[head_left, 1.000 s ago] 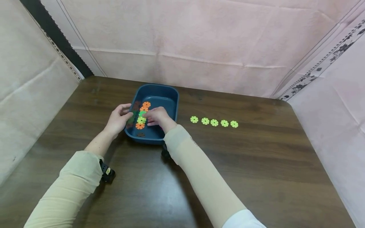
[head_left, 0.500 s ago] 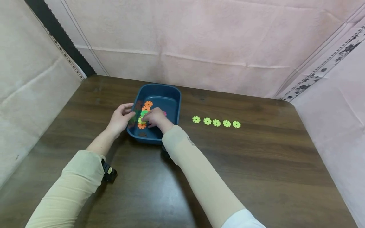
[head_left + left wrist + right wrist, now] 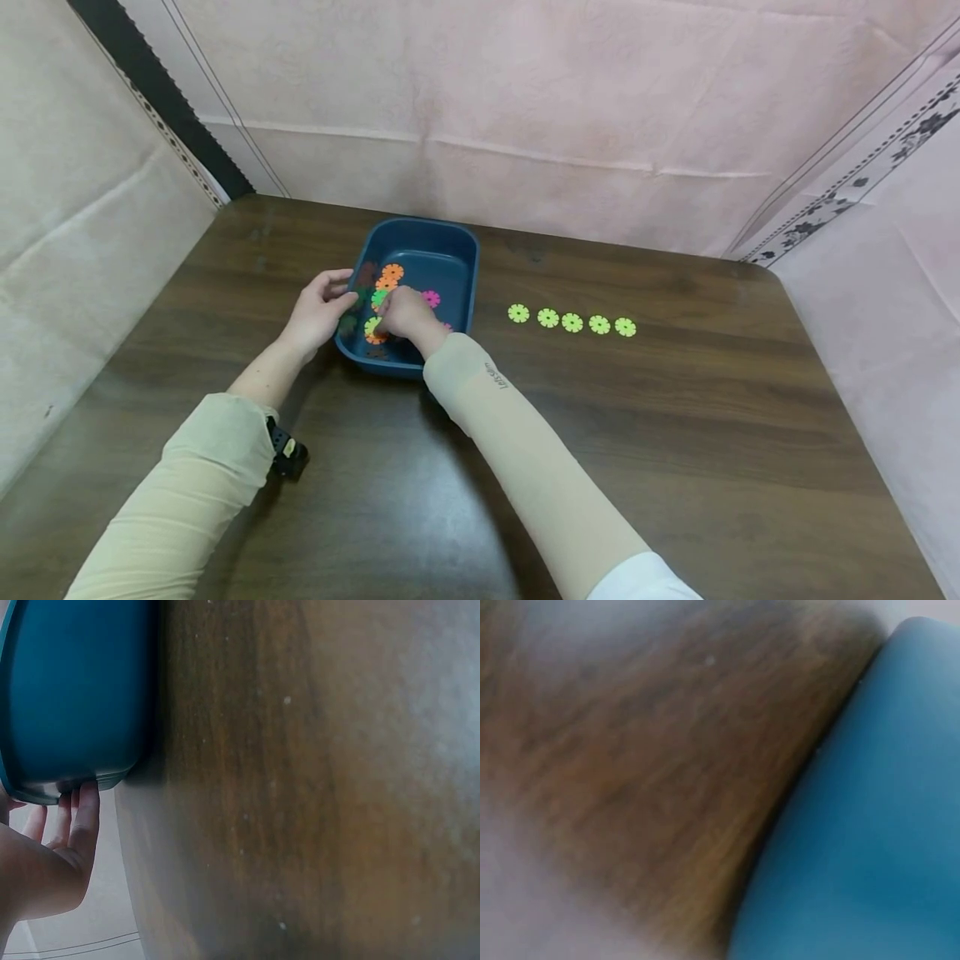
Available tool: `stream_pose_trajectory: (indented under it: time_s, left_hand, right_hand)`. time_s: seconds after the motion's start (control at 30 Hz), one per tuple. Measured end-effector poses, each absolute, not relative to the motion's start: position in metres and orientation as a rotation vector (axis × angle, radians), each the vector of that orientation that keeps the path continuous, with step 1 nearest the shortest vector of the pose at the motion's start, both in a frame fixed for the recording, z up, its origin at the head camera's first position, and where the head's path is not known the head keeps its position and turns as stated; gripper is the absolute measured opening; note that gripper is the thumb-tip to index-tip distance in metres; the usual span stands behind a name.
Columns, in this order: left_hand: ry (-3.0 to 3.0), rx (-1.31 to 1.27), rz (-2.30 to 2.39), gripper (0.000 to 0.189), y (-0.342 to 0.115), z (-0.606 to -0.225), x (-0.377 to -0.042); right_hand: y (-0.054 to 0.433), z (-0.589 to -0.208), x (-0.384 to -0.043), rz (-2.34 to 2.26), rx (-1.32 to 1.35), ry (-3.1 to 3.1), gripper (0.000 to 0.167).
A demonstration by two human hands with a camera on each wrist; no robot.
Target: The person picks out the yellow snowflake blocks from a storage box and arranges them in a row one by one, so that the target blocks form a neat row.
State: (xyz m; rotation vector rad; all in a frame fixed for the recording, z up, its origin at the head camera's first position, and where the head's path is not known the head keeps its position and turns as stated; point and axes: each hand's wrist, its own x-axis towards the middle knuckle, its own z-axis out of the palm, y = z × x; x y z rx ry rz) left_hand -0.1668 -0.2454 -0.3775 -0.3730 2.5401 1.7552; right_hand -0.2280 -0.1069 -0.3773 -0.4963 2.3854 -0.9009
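A dark blue plastic tub (image 3: 474, 275) stands on the table in the head view. My left hand (image 3: 311, 315) grips its left rim, thumb at the top edge. In the left wrist view the fingers (image 3: 85, 821) of that hand lie against the tub's outer wall. Inside the tub, my right hand (image 3: 408, 317) reaches down with curled fingers at a yellow-green flower-shaped disc (image 3: 371, 326); I cannot tell whether it pinches the disc. Orange discs (image 3: 392, 272), a green disc (image 3: 378, 297) and a pink disc (image 3: 431, 298) lie around it. The right wrist view shows only the tub's wall (image 3: 855, 825) and table.
Several yellow-green discs (image 3: 572, 322) lie in a row on the brown wooden table (image 3: 637, 450), right of the tub. Pale cloth (image 3: 525, 100) hangs behind the table and at both sides. A black wrist camera (image 3: 288, 454) sits at the left sleeve.
My right hand has moved slightly down and toward me inside the tub, from the green disc to the yellow-green one, its fingers curling more. The pink disc has come into view. My left hand stays.
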Motion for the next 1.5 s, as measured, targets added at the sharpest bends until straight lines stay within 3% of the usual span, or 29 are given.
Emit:
stream_pose_trajectory:
  time_s: [0.17, 0.33, 0.7, 1.5]
  left_hand:
    - [2.546, -0.367, 1.749, 0.048, -0.244, -0.376, -0.166]
    - [2.554, -0.365, 1.743, 0.048, -0.243, -0.375, -0.165]
    - [2.545, -0.355, 1.734, 0.048, -0.244, -0.374, -0.166]
    - [2.506, -0.377, 1.747, 0.049, -0.245, -0.375, -0.164]
  right_hand:
    - [-0.104, -0.376, -0.229, -0.995, -0.383, 2.389, 0.005]
    - [-0.103, -0.376, -0.232, -1.19, -0.225, 2.271, 0.014]
    - [-0.1, -0.37, -0.235, -1.459, 0.002, 1.969, 0.019]
    - [-0.062, -0.333, -0.255, -1.545, -0.03, 1.845, 0.025]
